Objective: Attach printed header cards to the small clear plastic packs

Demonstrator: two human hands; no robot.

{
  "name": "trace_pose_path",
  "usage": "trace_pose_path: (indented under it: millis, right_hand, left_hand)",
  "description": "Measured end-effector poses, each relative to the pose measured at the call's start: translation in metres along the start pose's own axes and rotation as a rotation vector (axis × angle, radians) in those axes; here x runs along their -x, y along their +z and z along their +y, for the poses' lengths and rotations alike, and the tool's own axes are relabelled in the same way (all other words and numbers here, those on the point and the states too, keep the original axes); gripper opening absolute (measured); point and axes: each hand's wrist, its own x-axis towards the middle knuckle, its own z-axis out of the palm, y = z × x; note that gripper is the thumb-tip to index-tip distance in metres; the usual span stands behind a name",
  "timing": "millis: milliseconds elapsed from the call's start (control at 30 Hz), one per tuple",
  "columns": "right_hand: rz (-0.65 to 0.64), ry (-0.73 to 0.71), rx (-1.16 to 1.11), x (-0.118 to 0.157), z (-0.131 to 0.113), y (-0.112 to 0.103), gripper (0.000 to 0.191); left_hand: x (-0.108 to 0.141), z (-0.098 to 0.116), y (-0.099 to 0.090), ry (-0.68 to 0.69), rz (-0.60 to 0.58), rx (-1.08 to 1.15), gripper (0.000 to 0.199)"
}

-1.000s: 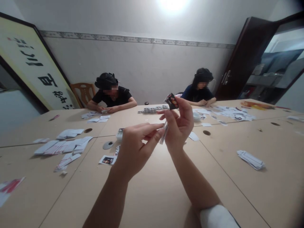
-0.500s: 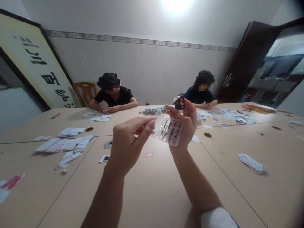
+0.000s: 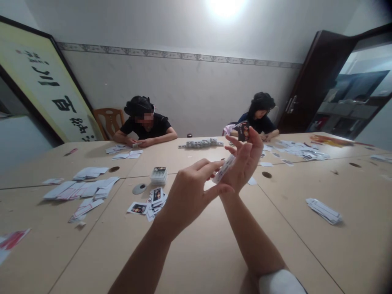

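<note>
A small clear plastic box of fish hooks (image 3: 226, 168) sits between my hands, turned nearly edge-on, so its hooks hardly show. My left hand (image 3: 194, 190) is closed on it from the left, fingers on its upper edge and thumb below. My right hand (image 3: 245, 163) cradles the same box against its palm. Between that hand's raised fingertips is a black printed label (image 3: 242, 131). Whether the box's lid is fully closed, I cannot tell. Left of my hands stand stacked clear boxes (image 3: 158, 176), beside loose printed labels (image 3: 157, 197).
White paper slips (image 3: 81, 188) are spread on the left of the table (image 3: 211, 253). A paper bundle (image 3: 324, 211) lies at the right. A row of packed boxes (image 3: 200, 143) is at the far side. Two people (image 3: 147, 126) sit opposite, hands on the table.
The box's raised lid no longer shows, and the box has turned nearly edge-on. My left hand has moved right and lower against it. My right hand has shifted slightly right, still holding the label.
</note>
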Motion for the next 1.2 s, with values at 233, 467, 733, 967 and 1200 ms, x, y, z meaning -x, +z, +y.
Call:
trace_pose_path:
  millis: [233, 467, 733, 967, 1200]
  right_hand:
    - [-0.066, -0.125, 0.064, -0.001, -0.001, -0.006, 0.038]
    - [-0.11, -0.256, 0.116, -0.002, -0.006, -0.008, 0.057]
    - [-0.204, -0.232, 0.051, -0.002, -0.005, -0.008, 0.058]
    - [-0.234, -0.215, 0.069, -0.002, -0.009, -0.01, 0.061]
    - [-0.2, -0.159, 0.005, -0.005, -0.01, -0.012, 0.048]
  left_hand:
    - [-0.002, -0.006, -0.007, 0.036, 0.058, 0.022, 0.029]
    - [-0.001, -0.004, -0.007, 0.062, 0.151, -0.024, 0.019]
    - [-0.003, -0.004, -0.007, 0.02, 0.14, -0.068, 0.016]
    - [-0.001, -0.005, -0.007, 0.016, 0.164, 0.035, 0.014]
    - [-0.001, -0.003, -0.006, 0.043, 0.074, 0.095, 0.018]
